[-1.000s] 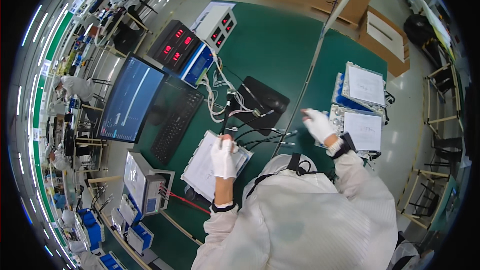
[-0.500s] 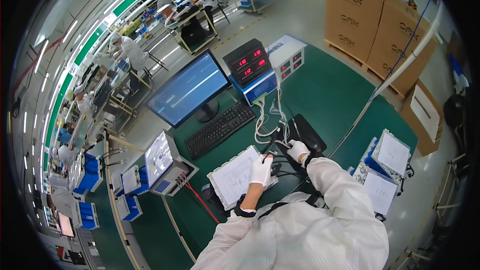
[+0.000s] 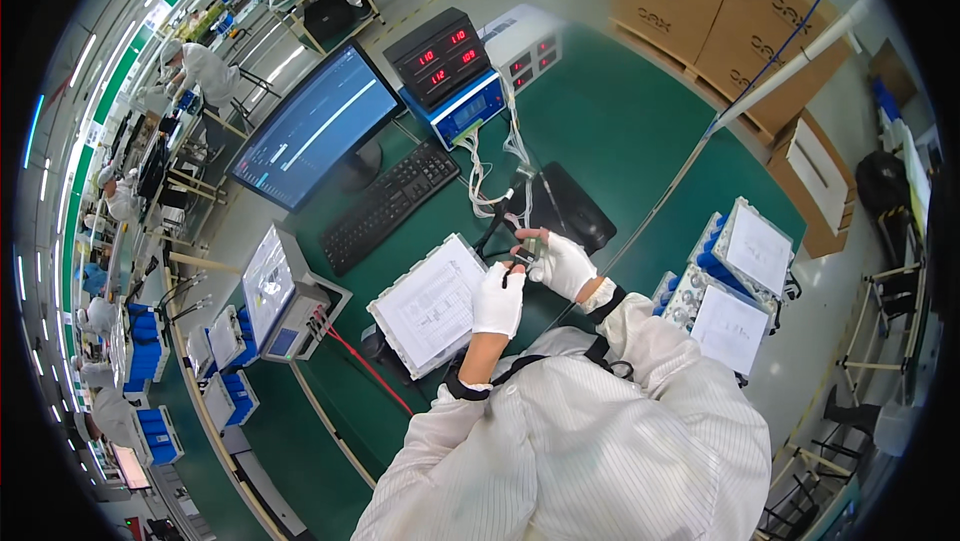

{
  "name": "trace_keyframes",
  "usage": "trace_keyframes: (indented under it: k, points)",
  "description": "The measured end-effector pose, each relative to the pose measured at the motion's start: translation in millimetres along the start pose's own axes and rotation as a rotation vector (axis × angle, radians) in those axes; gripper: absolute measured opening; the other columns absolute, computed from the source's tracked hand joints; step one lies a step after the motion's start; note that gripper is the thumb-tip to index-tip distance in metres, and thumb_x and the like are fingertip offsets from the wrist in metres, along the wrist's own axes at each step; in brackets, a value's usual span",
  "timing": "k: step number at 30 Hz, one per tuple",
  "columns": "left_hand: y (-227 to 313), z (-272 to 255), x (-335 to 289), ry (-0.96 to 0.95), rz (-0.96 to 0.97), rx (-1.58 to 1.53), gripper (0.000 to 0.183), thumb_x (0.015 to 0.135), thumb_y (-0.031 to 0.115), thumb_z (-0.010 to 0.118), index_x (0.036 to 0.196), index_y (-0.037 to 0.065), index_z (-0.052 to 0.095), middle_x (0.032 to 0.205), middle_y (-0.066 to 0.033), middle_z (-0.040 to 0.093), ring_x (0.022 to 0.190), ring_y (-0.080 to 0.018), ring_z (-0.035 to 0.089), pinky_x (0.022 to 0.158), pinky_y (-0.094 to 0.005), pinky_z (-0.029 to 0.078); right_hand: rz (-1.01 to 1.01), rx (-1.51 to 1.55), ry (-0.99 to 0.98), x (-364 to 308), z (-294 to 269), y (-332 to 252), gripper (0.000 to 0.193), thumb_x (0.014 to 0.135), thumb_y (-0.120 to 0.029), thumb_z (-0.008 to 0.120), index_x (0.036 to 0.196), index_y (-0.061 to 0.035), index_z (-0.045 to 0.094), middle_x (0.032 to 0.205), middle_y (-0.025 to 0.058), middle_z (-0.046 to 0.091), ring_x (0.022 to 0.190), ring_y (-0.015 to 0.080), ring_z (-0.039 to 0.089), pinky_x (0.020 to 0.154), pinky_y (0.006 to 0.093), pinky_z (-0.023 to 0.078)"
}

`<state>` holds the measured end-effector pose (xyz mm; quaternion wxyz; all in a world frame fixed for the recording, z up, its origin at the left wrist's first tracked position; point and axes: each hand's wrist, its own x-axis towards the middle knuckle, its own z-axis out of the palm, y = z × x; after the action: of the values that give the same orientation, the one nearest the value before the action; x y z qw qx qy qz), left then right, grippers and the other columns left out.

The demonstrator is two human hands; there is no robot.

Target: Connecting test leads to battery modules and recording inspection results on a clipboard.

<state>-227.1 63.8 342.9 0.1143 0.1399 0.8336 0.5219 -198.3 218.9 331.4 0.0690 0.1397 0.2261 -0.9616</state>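
Observation:
My left hand (image 3: 498,303), in a white glove with bare fingertips, pinches a dark cable plug beside the right edge of a paper-topped unit (image 3: 425,303). Close against it, my right hand (image 3: 563,267), gloved the same way, grips a small grey-green connector (image 3: 532,247) between thumb and fingers. The two pieces meet or nearly touch; the fingers hide the exact contact. Black cables (image 3: 492,234) rise from the hands toward a bundle of white wires (image 3: 483,181), which leads to a blue-fronted instrument (image 3: 468,113).
A black pad (image 3: 578,209) lies beyond my right hand. A keyboard (image 3: 390,205) and a monitor (image 3: 318,129) stand further left. A tester with red leads (image 3: 287,306) is at the left, and paper-topped units (image 3: 735,321) sit at the right. A thin pole (image 3: 680,186) crosses the green table.
My right hand has left the white wires near the black pad and come to my left hand, with a connector now in its fingers. The whole view has shifted.

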Motion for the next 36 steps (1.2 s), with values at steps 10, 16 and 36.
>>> trace_keyframes:
  k: [10,16,36]
  points:
    - [6.1,-12.1,1.6,-0.009,-0.181,-0.036,0.02,0.089,0.019,0.062,0.094,0.0,0.063,0.068,0.0003,0.057,0.057,-0.006,0.047,0.05,-0.0231,0.037,-0.111,-0.53,0.13,1.3,18.1,-4.7,0.034,0.094,-0.023,0.053,0.12,-0.0014,0.058,0.073,-0.0038,0.053,0.054,0.0041,0.044,0.045,0.0181,0.031]
    - [8.0,-12.9,4.5,-0.073,-0.298,-0.074,0.018,0.088,0.017,0.062,0.093,0.0,0.064,0.068,0.0006,0.058,0.057,-0.0043,0.047,0.05,-0.0216,0.036,-0.124,-0.57,0.191,4.0,25.1,-1.3,0.032,0.094,-0.024,0.056,0.116,-0.0017,0.061,0.073,-0.0045,0.053,0.053,0.0038,0.043,0.045,0.0185,0.03]
    - [19.4,-11.2,13.0,-0.083,-0.297,-0.061,0.018,0.087,0.019,0.06,0.088,0.001,0.065,0.064,-0.001,0.057,0.056,-0.0077,0.047,0.051,-0.0256,0.038,-0.265,-0.665,0.279,11.7,26.0,11.2,0.029,0.094,-0.024,0.054,0.11,-0.003,0.065,0.073,-0.0046,0.056,0.052,0.0034,0.042,0.046,0.0185,0.032]
